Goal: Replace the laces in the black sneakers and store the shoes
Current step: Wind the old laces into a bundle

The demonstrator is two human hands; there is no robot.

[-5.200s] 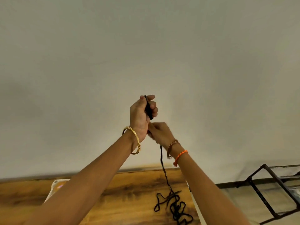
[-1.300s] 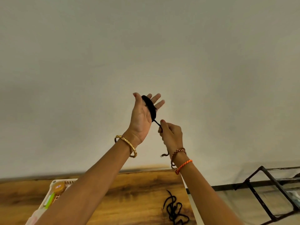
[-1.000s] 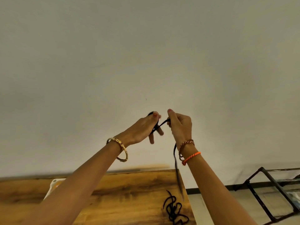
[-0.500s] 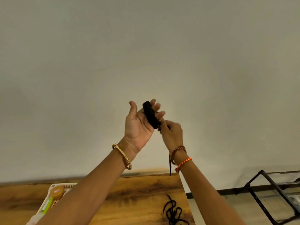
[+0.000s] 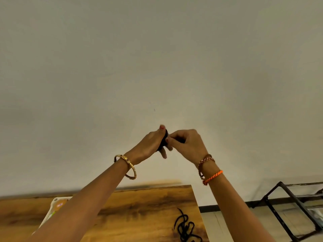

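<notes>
Head camera: both hands are raised in front of a plain pale wall (image 5: 157,58), meeting at the middle. The left hand (image 5: 151,145) has a black lace (image 5: 164,139) wound round its fingers, thumb up against the bundle. The right hand (image 5: 187,143) touches it, fingers curled and pinching the same lace at the bundle's side. A gold bangle (image 5: 128,165) sits on the left wrist; a brown bracelet (image 5: 206,160) and an orange cord (image 5: 212,177) are on the right. Below, on the wooden bench (image 5: 139,215), a second black lace (image 5: 186,227) lies in a loose tangle near the right edge. A white tray (image 5: 52,210) shows at the bench's left, and a black metal rack (image 5: 288,206) stands on the floor to the right.
</notes>
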